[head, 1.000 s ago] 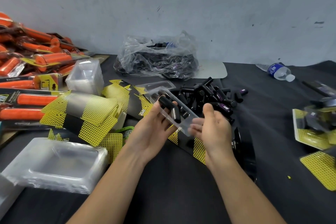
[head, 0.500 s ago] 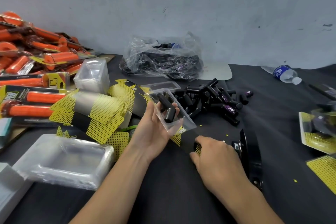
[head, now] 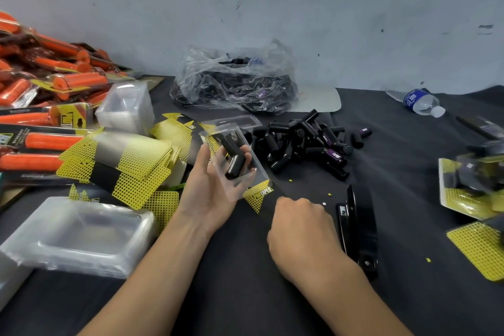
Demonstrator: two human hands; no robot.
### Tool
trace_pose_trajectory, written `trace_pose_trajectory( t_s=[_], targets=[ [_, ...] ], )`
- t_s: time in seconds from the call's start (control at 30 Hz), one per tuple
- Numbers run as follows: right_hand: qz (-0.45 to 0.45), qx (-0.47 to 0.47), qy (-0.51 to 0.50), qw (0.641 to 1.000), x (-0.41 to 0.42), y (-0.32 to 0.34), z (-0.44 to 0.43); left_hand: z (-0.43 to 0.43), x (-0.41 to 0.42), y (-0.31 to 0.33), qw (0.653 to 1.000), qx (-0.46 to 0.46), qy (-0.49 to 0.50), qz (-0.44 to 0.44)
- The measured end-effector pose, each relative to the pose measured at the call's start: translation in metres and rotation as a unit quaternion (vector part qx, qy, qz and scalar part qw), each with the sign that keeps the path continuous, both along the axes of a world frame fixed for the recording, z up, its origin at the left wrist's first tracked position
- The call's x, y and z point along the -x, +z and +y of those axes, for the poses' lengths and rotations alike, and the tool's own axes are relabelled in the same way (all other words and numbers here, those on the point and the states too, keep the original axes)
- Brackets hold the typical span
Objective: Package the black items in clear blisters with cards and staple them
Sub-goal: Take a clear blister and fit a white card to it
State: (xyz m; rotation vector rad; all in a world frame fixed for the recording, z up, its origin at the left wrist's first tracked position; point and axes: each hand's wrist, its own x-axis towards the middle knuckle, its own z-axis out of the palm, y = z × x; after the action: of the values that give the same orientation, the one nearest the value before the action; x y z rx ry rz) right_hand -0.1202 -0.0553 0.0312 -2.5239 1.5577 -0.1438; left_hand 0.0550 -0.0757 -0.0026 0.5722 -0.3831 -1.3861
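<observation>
My left hand (head: 208, 188) holds a clear blister (head: 236, 169) tilted above the table, with two black items (head: 231, 155) inside it. Just below it a black and yellow card (head: 259, 194) lies on the dark table. My right hand (head: 300, 229) is curled with its fingertips pinching the card's near end. A pile of loose black items (head: 305, 142) lies behind the blister. The black stapler (head: 357, 226) rests just right of my right hand, untouched.
A stack of cards (head: 122, 163) and stacked clear blisters (head: 125, 106) sit at the left, with larger clear trays (head: 79, 232) nearer me. Orange packaged grips (head: 41, 84) fill the far left. A plastic bag (head: 234, 84), water bottle (head: 421, 101) and finished packs (head: 471, 183) lie beyond.
My right hand let go of the blister and dropped to the card on the table. My left hand kept the blister and tilted it a little.
</observation>
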Motion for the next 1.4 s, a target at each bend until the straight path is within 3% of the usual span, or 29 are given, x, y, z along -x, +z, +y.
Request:
trace_pose_trajectory(
  t_s=[0.17, 0.5, 0.67, 0.87, 1.03, 1.1, 1.17, 1.27, 1.33, 1.4],
  targets=[
    [0.008, -0.037, 0.011, 0.999, 0.008, 0.006, 0.002, 0.0, 0.0, 0.001, 1.0, 0.001, 0.002, -0.01],
    [0.005, 0.008, -0.022, 1.0, 0.01, 0.0, 0.0, 0.002, -0.003, 0.002, 1.0, 0.019, -0.005, 0.002],
    [0.02, -0.035, 0.022, 0.999, 0.017, 0.002, -0.004, 0.002, -0.001, 0.003, 1.0, 0.019, -0.002, 0.013],
    [0.022, -0.008, 0.052, 0.998, -0.003, 0.007, 0.013, 0.005, -0.001, 0.005, 1.0, 0.013, 0.01, -0.003],
    [-0.051, 0.059, -0.067, 0.995, 0.014, 0.006, -0.002, 0.002, -0.004, 0.005, 0.999, 0.011, 0.025, 0.028],
    [-0.177, 0.094, -0.131, 0.971, 0.024, 0.0, -0.013, 0.0, -0.004, 0.005, 0.999, 0.012, 0.036, 0.036],
    [-0.348, 0.086, -0.171, 0.918, 0.026, -0.005, -0.019, 0.0, -0.002, 0.006, 0.999, 0.013, 0.036, 0.033],
    [-0.553, -0.083, -0.167, 0.812, 0.018, -0.005, -0.016, 0.001, 0.004, 0.005, 1.0, 0.014, 0.017, -0.013],
    [-0.6, -0.222, -0.145, 0.755, 0.013, -0.007, -0.011, 0.0, 0.008, 0.007, 0.998, 0.002, 0.015, -0.053],
    [-0.579, -0.312, -0.114, 0.745, 0.01, -0.008, -0.006, 0.001, 0.01, 0.008, 0.999, -0.002, 0.009, -0.031]
  ],
)
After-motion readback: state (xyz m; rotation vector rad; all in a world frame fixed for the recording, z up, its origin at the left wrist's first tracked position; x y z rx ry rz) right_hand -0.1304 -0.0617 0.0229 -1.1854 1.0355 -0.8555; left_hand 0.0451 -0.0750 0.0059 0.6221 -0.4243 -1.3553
